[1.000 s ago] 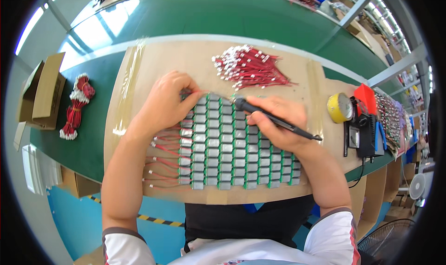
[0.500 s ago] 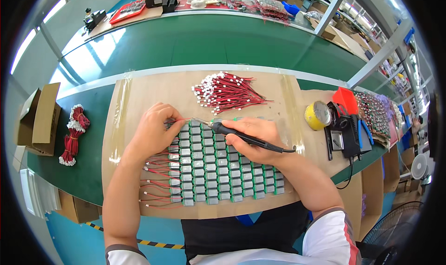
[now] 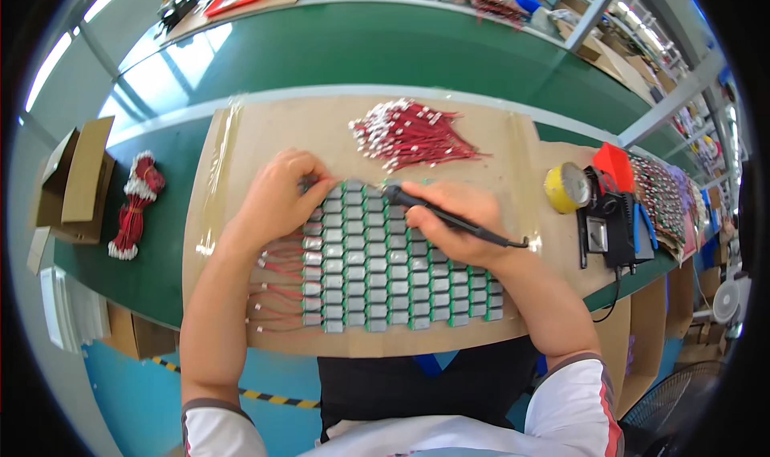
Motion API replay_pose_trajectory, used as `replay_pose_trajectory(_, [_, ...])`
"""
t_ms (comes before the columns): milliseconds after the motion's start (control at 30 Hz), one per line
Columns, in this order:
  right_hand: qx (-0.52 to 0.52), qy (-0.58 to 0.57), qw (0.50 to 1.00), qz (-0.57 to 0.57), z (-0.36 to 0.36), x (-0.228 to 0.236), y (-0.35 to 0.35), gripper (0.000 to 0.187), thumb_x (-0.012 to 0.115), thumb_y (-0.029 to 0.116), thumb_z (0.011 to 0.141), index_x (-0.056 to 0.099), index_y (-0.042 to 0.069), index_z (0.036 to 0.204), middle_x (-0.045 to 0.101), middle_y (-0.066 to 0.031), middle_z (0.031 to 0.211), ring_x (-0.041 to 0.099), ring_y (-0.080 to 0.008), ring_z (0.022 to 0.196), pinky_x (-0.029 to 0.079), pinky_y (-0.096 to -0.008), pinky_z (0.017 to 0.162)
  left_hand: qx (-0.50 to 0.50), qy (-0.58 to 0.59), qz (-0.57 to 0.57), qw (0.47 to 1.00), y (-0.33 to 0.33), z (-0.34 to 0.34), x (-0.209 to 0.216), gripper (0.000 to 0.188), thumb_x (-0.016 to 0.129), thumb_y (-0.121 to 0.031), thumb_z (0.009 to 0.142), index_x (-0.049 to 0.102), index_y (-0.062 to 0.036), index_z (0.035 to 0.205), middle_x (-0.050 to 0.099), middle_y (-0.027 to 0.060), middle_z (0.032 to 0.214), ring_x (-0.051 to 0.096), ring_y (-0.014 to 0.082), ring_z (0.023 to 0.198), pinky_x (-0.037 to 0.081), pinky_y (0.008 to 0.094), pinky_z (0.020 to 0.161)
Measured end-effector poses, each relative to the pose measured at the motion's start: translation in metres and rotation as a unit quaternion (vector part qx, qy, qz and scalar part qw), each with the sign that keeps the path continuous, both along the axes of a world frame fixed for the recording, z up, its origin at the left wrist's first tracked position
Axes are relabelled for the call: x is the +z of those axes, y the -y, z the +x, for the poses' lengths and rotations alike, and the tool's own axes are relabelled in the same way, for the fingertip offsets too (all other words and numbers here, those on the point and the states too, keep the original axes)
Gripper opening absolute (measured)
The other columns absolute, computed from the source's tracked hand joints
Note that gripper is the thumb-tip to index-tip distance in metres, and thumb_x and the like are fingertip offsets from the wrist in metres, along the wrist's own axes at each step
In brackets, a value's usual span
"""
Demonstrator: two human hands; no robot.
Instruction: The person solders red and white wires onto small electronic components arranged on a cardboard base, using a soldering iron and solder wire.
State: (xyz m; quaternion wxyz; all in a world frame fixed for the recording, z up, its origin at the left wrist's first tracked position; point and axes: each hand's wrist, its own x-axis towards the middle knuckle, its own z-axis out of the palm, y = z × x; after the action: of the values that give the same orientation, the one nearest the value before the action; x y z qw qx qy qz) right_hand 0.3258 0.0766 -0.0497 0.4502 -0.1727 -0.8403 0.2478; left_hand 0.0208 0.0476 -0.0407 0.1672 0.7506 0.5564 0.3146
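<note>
Rows of small grey battery cells (image 3: 377, 256) with green edges lie on a brown board (image 3: 233, 321). At their upper left corner, my left hand (image 3: 281, 196) pinches a thin wire lead, mostly hidden by the fingers. My right hand (image 3: 465, 220) is closed round the black handle of a soldering iron (image 3: 453, 219). The iron points left, its tip low over the top row and close to my left fingertips. Thin red wire leads (image 3: 281, 287) with white plugs stick out from the left column of cells. A pile of red wire leads (image 3: 421, 136) lies beyond the hands.
On the right stand a yellow solder spool (image 3: 567, 188), a black soldering station (image 3: 622, 236), blue-handled pliers (image 3: 645, 226) and a red bin (image 3: 613, 167). Wire bundles (image 3: 132, 208) and an open carton (image 3: 84, 176) sit at the left. A green table (image 3: 321, 48) extends beyond.
The view has shifted, so the bench sits higher in the picture. My left fingers still pinch at the top row's corner. The iron's tip remains at the top row, its metal shaft less visible.
</note>
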Motion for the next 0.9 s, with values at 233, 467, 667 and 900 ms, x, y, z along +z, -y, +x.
replay_pose_trajectory(233, [-0.025,0.037,0.999,-0.020,0.000,0.004,0.003,0.031,0.080,0.003,0.094,0.077,-0.003,0.124,0.077,-0.0137,0.091,0.075,-0.0247,0.075,0.059,-0.0350,0.068,0.012,-0.002,-0.006,1.000,0.002,-0.002,-0.001,0.015,0.082,-0.014,0.094,0.076,0.0002,0.095,0.074,0.0140,0.097,0.070,0.0297,0.096,0.057,0.0406,0.087])
replay_pose_trajectory(467, [-0.008,0.035,0.999,-0.005,0.000,0.004,0.001,0.033,0.077,0.000,0.094,0.075,-0.005,0.126,0.078,-0.0106,0.088,0.076,-0.0212,0.076,0.058,-0.0329,0.068,-0.010,0.053,0.011,0.999,0.001,-0.002,-0.003,0.012,0.080,-0.009,0.096,0.081,0.0022,0.102,0.074,0.0107,0.097,0.070,0.0255,0.092,0.056,0.0366,0.083])
replay_pose_trajectory(667, [-0.014,0.040,0.999,-0.021,0.001,0.004,0.003,0.033,0.076,0.000,0.095,0.075,-0.006,0.127,0.079,-0.0101,0.088,0.077,-0.0213,0.078,0.060,-0.0324,0.071,0.011,0.019,0.093,0.995,0.001,-0.003,-0.007,0.019,0.083,-0.010,0.095,0.085,-0.0041,0.113,0.070,0.0049,0.090,0.066,0.0197,0.084,0.054,0.0327,0.079])
replay_pose_trajectory(900, [-0.018,0.030,0.999,-0.023,0.000,0.002,0.003,0.031,0.076,0.000,0.095,0.075,-0.006,0.126,0.080,-0.0089,0.086,0.077,-0.0214,0.079,0.060,-0.0324,0.072,0.062,0.073,0.040,0.995,0.006,0.003,0.005,0.023,0.089,-0.010,0.089,0.087,-0.0046,0.111,0.072,0.0028,0.089,0.067,0.0148,0.085,0.055,0.0309,0.082])
